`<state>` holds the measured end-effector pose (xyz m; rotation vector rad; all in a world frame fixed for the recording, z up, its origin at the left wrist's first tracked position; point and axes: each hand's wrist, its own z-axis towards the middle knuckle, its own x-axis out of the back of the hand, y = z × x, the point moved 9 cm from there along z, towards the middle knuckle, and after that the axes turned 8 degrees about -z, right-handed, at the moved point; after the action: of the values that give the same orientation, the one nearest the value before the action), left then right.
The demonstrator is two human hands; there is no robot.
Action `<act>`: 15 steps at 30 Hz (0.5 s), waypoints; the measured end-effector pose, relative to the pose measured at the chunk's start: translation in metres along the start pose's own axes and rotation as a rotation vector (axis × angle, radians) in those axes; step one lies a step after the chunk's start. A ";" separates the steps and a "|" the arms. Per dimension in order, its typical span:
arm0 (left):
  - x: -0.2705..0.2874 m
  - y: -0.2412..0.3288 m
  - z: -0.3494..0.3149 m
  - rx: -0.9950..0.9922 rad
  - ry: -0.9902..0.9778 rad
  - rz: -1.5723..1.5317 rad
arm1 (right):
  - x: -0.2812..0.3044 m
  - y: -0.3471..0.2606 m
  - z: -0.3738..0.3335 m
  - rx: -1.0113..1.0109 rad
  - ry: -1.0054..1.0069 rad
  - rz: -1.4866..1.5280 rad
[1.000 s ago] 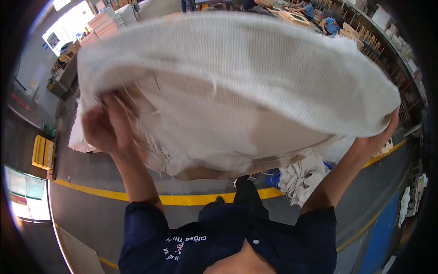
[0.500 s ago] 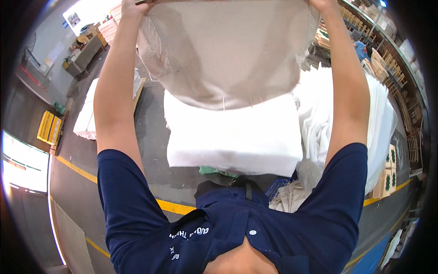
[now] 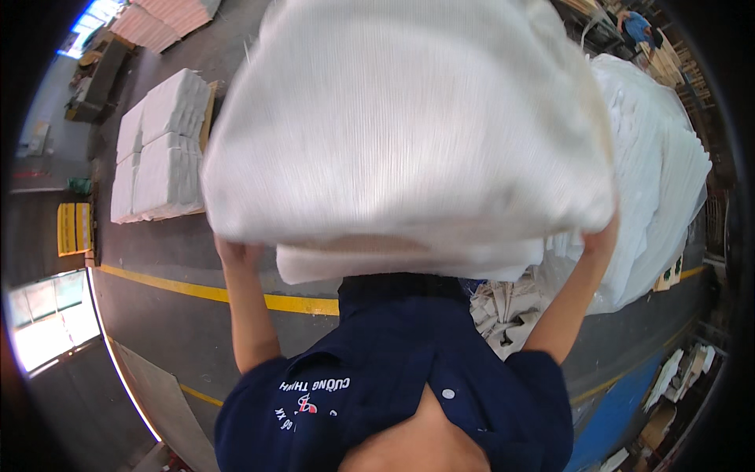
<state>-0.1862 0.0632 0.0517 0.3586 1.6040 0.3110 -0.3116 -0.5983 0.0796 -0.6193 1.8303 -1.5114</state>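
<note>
A wide piece of white woven cloth [image 3: 409, 118] billows up in front of me and fills the upper middle of the view, smeared a little by motion. My left hand [image 3: 238, 250] grips its lower left corner, and most of the fingers are behind the fabric. At the lower right corner, my right hand [image 3: 601, 237] is closed on the edge in the same way, its fingers partly covered. Below the raised cloth shows the front edge of a white fabric stack [image 3: 354, 267], close to my waist. The rest of that stack is hidden.
On the right stands a large heap of white cloth [image 3: 653, 173], with beige scraps [image 3: 503, 311] on the floor beside it. White stacks [image 3: 165, 169] rest on a pallet at left. A yellow floor line [image 3: 204, 291] crosses behind. Another person [image 3: 637, 30] is far right.
Both hands have come down and nearer to me from the top of the view. The cloth hung from them before; now it bulges upward above them, covering most of the stack.
</note>
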 end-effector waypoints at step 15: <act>0.079 -0.034 -0.068 0.410 0.494 0.642 | 0.077 0.141 -0.088 -0.198 0.194 -0.641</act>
<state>-0.2598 0.0659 -0.0298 1.1955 2.0064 0.5905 -0.4202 -0.5663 -0.0648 -1.2878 2.0578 -1.8488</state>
